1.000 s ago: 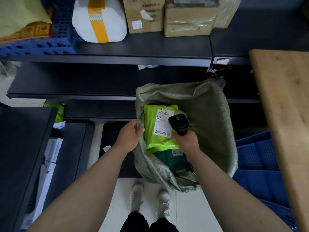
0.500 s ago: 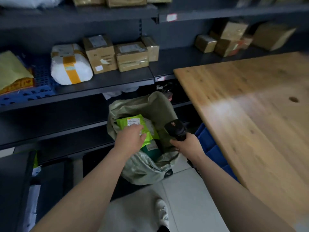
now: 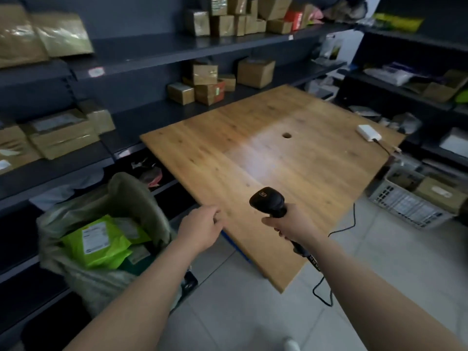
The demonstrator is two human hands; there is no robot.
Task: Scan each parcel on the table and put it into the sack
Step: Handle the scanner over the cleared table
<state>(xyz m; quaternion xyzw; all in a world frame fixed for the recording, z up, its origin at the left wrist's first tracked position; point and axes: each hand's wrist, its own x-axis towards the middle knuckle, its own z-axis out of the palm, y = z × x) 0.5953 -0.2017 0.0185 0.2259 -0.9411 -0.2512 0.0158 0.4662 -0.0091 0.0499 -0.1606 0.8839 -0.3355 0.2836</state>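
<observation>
The green parcel lies in the sack, down and to the left of the left hand, which hangs loose and holds nothing. The right hand grips the scanner over the table.

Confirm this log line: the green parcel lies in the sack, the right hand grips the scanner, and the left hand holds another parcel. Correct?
Not quite. In the head view the left hand holds nothing; it is loosely curled by the near edge of the table. The green parcel does lie in the sack, and the right hand does grip the scanner.
</observation>
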